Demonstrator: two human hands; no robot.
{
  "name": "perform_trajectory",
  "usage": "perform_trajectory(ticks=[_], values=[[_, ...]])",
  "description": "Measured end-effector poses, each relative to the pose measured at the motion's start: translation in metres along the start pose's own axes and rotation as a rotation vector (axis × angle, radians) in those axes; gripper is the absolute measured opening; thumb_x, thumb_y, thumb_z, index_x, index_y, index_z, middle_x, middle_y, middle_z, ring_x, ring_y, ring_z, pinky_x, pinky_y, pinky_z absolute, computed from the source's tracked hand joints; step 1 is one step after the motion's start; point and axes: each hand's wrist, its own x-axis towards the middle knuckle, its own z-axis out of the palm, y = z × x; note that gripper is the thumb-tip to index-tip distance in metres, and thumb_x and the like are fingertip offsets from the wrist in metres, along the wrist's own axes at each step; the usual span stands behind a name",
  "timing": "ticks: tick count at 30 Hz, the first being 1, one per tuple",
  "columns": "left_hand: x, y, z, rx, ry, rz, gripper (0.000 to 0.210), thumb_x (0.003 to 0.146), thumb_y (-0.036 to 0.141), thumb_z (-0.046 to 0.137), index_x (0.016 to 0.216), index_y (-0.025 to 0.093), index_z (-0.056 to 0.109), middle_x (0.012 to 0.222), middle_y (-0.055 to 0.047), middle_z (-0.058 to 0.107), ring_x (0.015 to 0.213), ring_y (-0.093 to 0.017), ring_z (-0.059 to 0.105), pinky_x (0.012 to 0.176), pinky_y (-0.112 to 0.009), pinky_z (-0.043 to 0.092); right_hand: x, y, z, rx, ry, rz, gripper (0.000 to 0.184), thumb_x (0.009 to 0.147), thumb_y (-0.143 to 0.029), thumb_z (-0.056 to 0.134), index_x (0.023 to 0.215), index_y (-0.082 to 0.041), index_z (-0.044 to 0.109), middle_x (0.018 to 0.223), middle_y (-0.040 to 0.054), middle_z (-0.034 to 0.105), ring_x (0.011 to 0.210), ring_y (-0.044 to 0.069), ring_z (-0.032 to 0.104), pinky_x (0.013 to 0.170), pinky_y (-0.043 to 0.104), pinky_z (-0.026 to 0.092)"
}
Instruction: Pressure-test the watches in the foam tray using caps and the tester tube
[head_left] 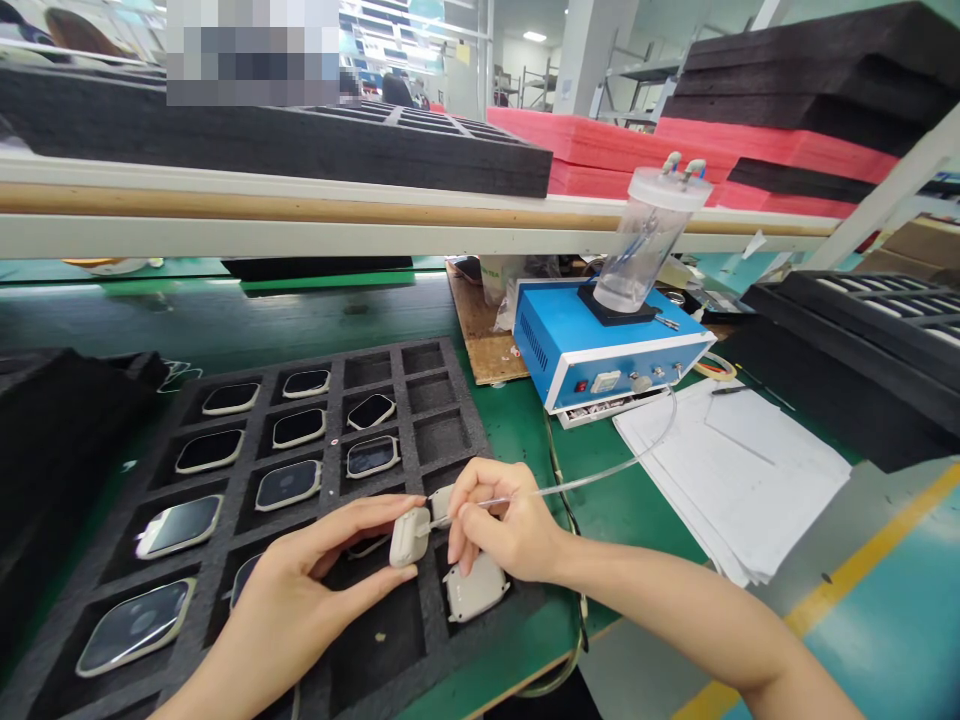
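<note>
Well, the thinnest margin here is at the pale watch case (409, 540), held above the foam tray (399, 400) and pinched by its edges between the thumb and forefinger of the left hand (322, 570). That grip is narrow, so a push from the other side could tilt the piece or squeeze it out onto the foam. The right hand (506, 520) curls its fingers around a thin clear tube (604, 478) near its end, with the slim tip (441, 521) at the side of the watch case; whether those two touch, I cannot tell. A slip of either hand could scrape the surface, and a tug on the tube, which runs back to the blue box (547, 310), could jerk the tip aside.

Just under the right hand, a second pale casing (478, 592) lies in the tray, close enough to be knocked. Dark-screened watches (364, 457) occupy nearby compartments, so anything dropped might scratch their glass. The tube passes across a cable (556, 460) and the white papers (735, 480), where it could snag. Behind, a clear cylinder (646, 245) stands on the box, and the shelf (300, 238) hems in the far side
</note>
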Motion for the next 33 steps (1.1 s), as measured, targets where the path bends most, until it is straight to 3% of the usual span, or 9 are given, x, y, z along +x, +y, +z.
perform_trajectory(ticks=[33], values=[[-0.0005,-0.0061,0.0,0.027,-0.01,0.008,0.035,0.065,0.036,0.076,0.098,0.028,0.07,0.102,-0.001,0.073,0.095,-0.023,0.068,0.088,-0.032,0.054,-0.0004,0.0018,0.0,0.006,-0.006,-0.027,0.007,0.062,-0.012,0.05,0.068,-0.016,0.051,0.045,-0.0039,0.058,0.033,0.009,0.052,0.034,0.017,0.041]])
